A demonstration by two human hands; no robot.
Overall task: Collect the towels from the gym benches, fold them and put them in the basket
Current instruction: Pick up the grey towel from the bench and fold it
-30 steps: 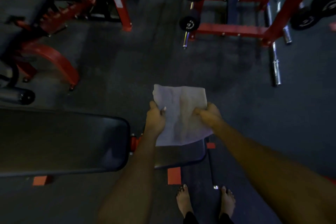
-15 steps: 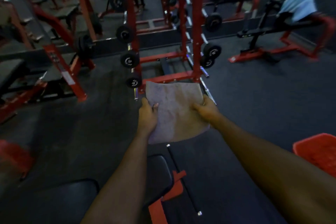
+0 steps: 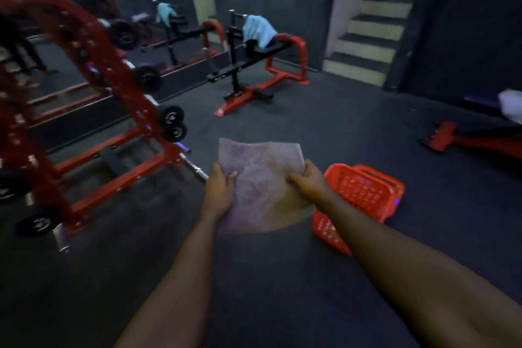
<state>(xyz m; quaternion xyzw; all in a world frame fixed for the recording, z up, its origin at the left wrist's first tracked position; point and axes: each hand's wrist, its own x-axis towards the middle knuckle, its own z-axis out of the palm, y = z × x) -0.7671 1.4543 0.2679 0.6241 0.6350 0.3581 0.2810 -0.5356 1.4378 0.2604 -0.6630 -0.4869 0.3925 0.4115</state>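
I hold a folded greyish towel flat in front of me, my left hand gripping its left edge and my right hand its right edge. A red plastic basket stands on the dark floor just right of the towel, partly hidden behind it and my right hand. A light blue towel is draped over a red and black bench at the back. A white towel lies on another bench at the far right edge.
A red weight rack with black plates and a barbell fills the left side. A wall mirror behind it reflects the bench and blue towel. Stairs rise at the back right. Dark rubber floor lies between.
The view has swung right, away from the bench below me. The red basket has come fully into view beside the towel. Both hands keep the same hold on the folded towel.
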